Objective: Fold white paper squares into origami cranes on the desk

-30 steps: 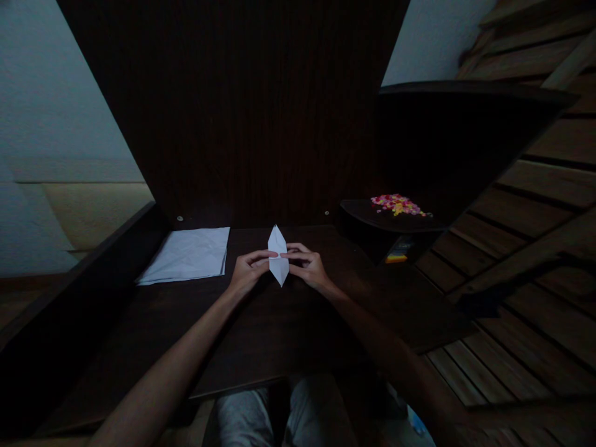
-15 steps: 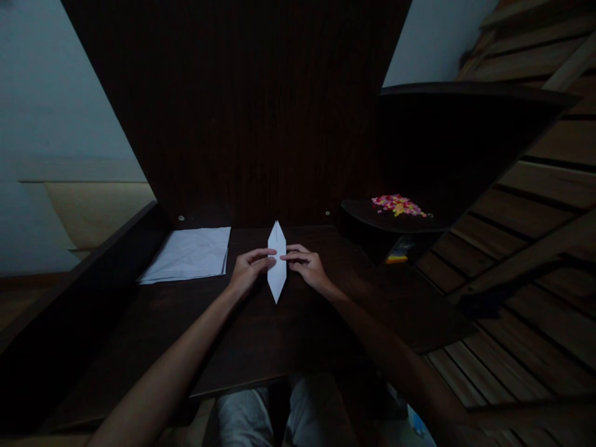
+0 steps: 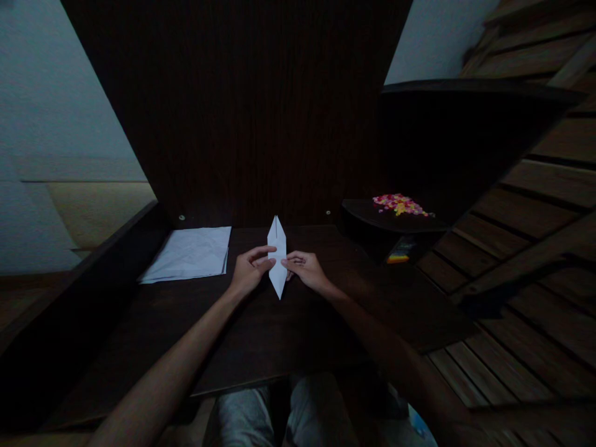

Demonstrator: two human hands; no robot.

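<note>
Right hand [image 3: 307, 270] curled tighter than before, left hand [image 3: 248, 270] opposite, both narrowly pinch the folded white paper [image 3: 278, 279].

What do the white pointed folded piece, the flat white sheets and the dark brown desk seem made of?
White pointed folded piece: matt paper, judging by its straight edges and sharp tips.
Flat white sheets: probably matt paper, with faint wrinkles and thin layered edges.
Dark brown desk: perhaps wood or laminate, low sheen, faintly streaked.
</note>
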